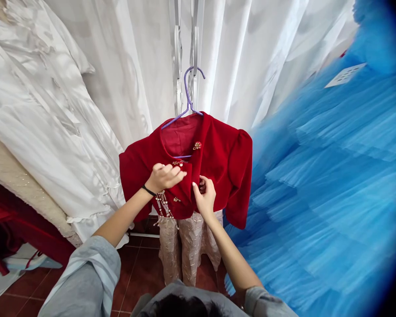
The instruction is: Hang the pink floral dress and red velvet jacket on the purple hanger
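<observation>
The head view shows the red jacket (214,152) already on its purple hanger (186,86), front not fastened at the top, the right hand (205,197) pinching one edge, the left hand (163,177) curled beside the other, its grip unclear.

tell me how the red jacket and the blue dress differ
The jacket is red and smooth; the dress is blue and ruffled in layers. The jacket is short; the dress is longer and much fuller. The right hand grips the jacket; no hand touches the dress. Both are garments.
</observation>
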Demonstrator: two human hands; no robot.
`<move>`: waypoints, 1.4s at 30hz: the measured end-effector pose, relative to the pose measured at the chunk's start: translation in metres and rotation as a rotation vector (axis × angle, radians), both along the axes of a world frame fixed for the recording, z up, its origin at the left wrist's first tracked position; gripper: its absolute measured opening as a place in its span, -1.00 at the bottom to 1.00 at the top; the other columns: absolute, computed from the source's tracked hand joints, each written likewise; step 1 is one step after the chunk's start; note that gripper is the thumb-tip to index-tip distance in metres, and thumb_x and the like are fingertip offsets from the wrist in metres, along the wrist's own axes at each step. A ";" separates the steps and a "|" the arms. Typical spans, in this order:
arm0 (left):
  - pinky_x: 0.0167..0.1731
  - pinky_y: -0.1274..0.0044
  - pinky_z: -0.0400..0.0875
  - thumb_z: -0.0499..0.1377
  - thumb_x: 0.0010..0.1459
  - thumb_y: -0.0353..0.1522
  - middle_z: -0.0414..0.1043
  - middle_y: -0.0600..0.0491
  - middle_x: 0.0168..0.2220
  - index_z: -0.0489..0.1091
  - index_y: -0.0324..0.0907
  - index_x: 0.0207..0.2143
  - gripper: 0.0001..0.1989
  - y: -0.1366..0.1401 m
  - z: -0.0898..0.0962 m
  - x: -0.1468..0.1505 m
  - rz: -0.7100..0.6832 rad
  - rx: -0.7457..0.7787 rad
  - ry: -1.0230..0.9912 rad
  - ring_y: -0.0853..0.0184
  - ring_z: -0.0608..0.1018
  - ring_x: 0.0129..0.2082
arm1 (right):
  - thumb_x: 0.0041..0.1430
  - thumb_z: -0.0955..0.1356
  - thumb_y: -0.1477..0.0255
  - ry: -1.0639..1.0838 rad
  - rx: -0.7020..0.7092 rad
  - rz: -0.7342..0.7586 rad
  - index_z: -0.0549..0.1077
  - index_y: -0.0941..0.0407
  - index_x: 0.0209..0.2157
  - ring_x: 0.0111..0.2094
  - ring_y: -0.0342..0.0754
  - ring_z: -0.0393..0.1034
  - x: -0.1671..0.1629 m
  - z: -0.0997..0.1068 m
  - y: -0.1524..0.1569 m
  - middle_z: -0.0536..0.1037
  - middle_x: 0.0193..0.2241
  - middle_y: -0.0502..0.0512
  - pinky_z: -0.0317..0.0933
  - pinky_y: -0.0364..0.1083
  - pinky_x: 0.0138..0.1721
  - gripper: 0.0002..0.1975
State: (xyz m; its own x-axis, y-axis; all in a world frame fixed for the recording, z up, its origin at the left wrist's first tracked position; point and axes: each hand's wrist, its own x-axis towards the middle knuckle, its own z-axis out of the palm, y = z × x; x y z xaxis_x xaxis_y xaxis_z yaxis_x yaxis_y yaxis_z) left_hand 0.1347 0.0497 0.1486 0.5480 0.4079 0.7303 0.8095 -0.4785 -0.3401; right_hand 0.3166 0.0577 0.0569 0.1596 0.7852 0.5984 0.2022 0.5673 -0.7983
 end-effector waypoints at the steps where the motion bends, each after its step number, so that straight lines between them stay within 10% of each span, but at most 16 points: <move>1: -0.33 0.35 0.24 0.14 0.24 -0.29 0.57 0.00 -0.36 0.53 0.00 -0.34 -0.84 -0.005 -0.011 0.002 -0.005 -0.030 0.034 0.25 0.53 -0.34 | 0.12 0.36 0.27 -0.056 0.016 0.001 0.49 0.17 -0.21 -0.33 -0.08 0.31 -0.001 0.008 0.005 0.45 -0.33 0.10 0.28 -0.07 -0.23 -0.72; 9: 0.06 0.20 0.31 -0.02 0.31 -0.19 0.48 -0.20 0.06 0.49 -0.20 0.02 -0.58 -0.003 -0.039 0.007 -0.023 -0.293 -0.226 0.05 0.47 0.10 | 0.02 0.42 0.08 0.425 -0.241 0.489 0.46 0.16 -0.46 -0.55 -0.16 0.25 0.060 0.031 -0.026 0.48 -0.54 0.00 0.18 -0.17 -0.49 -0.61; 14: -0.04 0.23 0.41 -0.45 0.13 0.25 0.57 -0.21 -0.16 0.51 -0.22 -0.09 -0.01 0.002 -0.020 0.002 -0.445 -0.633 -0.825 0.08 0.58 -0.13 | 0.17 0.33 0.17 -0.104 -0.115 0.580 0.49 0.15 -0.26 -0.36 -0.05 0.41 0.007 0.018 -0.044 0.54 -0.38 0.09 0.35 -0.05 -0.26 -0.68; 19: -0.36 0.51 0.39 0.16 0.12 0.01 0.49 0.04 -0.42 0.45 -0.22 -0.31 -0.55 -0.016 -0.010 0.007 -0.186 -0.728 -0.941 0.31 0.50 -0.42 | 0.15 0.35 0.28 -0.108 -0.135 0.488 0.18 0.12 0.22 -0.04 -0.01 0.42 -0.036 -0.051 -0.052 0.51 -0.06 0.21 0.30 0.05 0.07 -0.38; 22: -0.45 0.56 0.32 0.19 0.13 -0.17 0.40 0.11 -0.51 0.40 -0.22 -0.42 -0.72 -0.024 -0.011 0.002 -0.086 -0.655 -1.018 0.40 0.42 -0.50 | 0.07 0.39 0.26 0.327 -0.353 0.135 0.25 0.09 0.03 -0.29 -0.11 0.42 -0.018 -0.096 -0.054 0.48 -0.32 0.03 0.37 -0.06 -0.15 -0.49; 25: -0.42 0.56 0.35 0.24 0.09 -0.18 0.44 0.08 -0.47 0.39 -0.23 -0.43 -0.73 -0.031 0.001 -0.013 -0.117 -0.620 -1.109 0.38 0.46 -0.45 | -0.13 0.49 0.20 0.621 -0.678 0.265 0.29 0.07 -0.26 -0.35 -0.07 0.43 0.007 -0.116 -0.045 0.49 -0.38 0.02 0.37 -0.08 -0.33 -0.56; 29: -0.40 0.53 0.38 0.30 0.01 -0.10 0.49 0.03 -0.42 0.43 -0.23 -0.43 -0.65 -0.037 0.031 -0.036 -0.149 -0.518 -1.111 0.33 0.48 -0.42 | -0.14 0.49 0.11 0.729 -0.763 0.650 0.38 0.07 -0.36 -0.24 0.06 0.50 0.015 -0.115 -0.041 0.58 -0.28 0.13 0.42 0.03 -0.30 -0.59; 37: -0.51 0.55 0.19 0.19 0.16 -0.19 0.29 0.13 -0.58 0.35 -0.23 -0.54 -0.67 -0.011 0.032 -0.050 0.057 -0.469 -0.842 0.43 0.32 -0.55 | -0.24 0.59 0.26 0.911 -0.881 0.669 0.48 0.10 -0.34 -0.29 -0.11 0.53 -0.029 -0.137 -0.064 0.63 -0.31 0.04 0.42 -0.18 -0.32 -0.59; 42: -0.19 0.40 0.36 0.16 0.21 -0.32 0.45 -0.09 0.00 0.52 -0.19 -0.33 -0.83 -0.024 0.052 -0.048 0.139 -0.161 -0.287 0.24 0.45 -0.18 | -0.27 0.61 0.27 0.934 -1.032 0.731 0.49 0.18 -0.32 -0.26 -0.04 0.57 -0.033 -0.132 -0.036 0.63 -0.33 0.08 0.42 -0.22 -0.44 -0.53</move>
